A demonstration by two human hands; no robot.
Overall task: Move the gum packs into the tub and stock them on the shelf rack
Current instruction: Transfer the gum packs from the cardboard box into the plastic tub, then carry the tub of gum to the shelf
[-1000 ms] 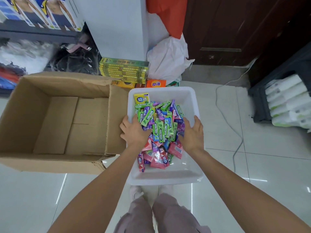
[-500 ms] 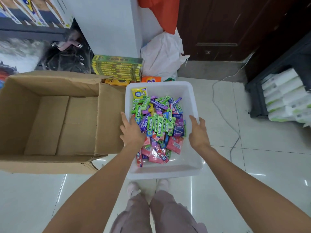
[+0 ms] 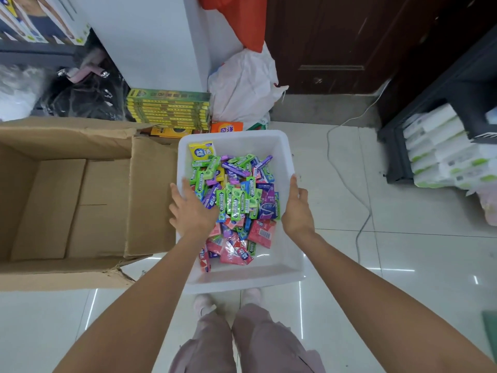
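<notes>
Left grip (image 3: 192, 211) laid flat-fingered over tub's (image 3: 291, 254) left rim, clasping nothing; right grip (image 3: 297, 208) likewise against right wall. Gum packs (image 3: 236, 200) heaped loose inside tub on floor, beside emptied carton (image 3: 80, 205). Risk: uneven lift tilts tub, sliding packs over rim.

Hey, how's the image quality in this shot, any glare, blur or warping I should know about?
Head view: bright streaks of light glare on the glossy floor tiles; wide-angle warping bows the edges, so the dark door leans; the tissue packs at the right edge are smeared; the tub, gum packs, left hand and right hand are sharp and evenly lit.
</notes>
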